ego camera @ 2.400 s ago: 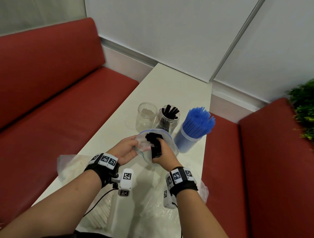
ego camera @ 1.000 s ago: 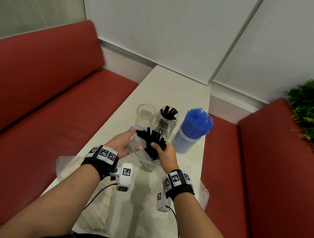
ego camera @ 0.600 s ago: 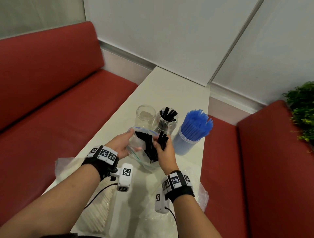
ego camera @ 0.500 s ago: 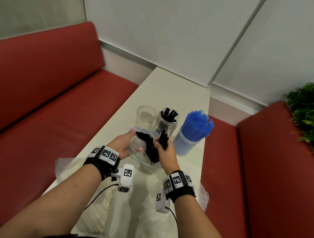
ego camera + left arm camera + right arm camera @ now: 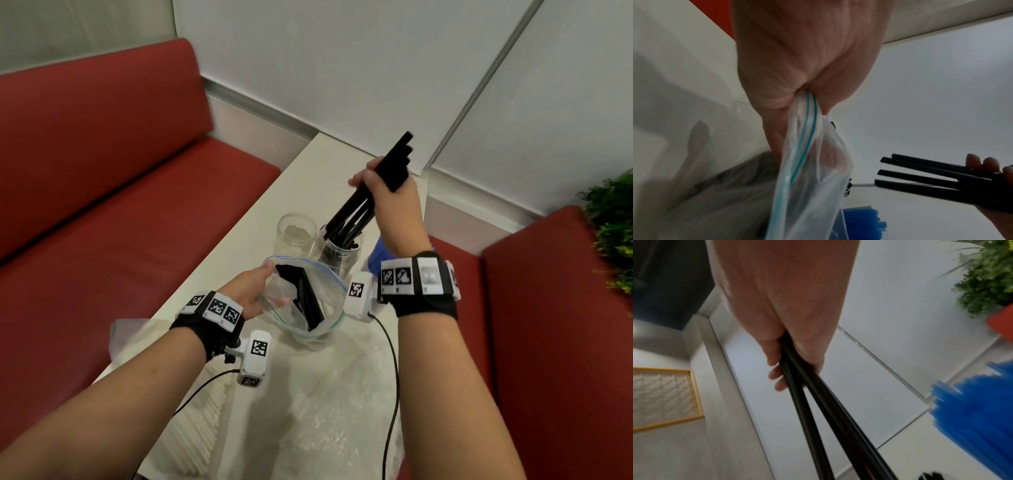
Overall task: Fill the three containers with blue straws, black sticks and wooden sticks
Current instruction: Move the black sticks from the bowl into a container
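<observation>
My right hand (image 5: 383,185) grips a bundle of black sticks (image 5: 370,192), raised above the table with their lower ends over the middle jar (image 5: 339,253), which holds more black sticks. The same bundle (image 5: 818,402) runs down from my fist in the right wrist view. My left hand (image 5: 253,291) pinches the rim of a clear zip bag (image 5: 308,308) with black sticks left inside; the pinch on the bag's rim (image 5: 807,113) shows up close. An empty clear jar (image 5: 296,233) stands left of the middle jar. The blue straws (image 5: 972,410) stand at the right, mostly hidden by my right wrist in the head view.
White table (image 5: 308,178) between two red benches (image 5: 102,164). A pack of pale sticks (image 5: 202,428) and crumpled clear plastic (image 5: 325,411) lie at the near end. A green plant (image 5: 616,219) sits at the far right. A cable (image 5: 394,377) hangs from my right wrist.
My right hand has pulled a bundle of black sticks out of the bag and lifted it up and away over the middle jar. My left hand still holds the bag.
</observation>
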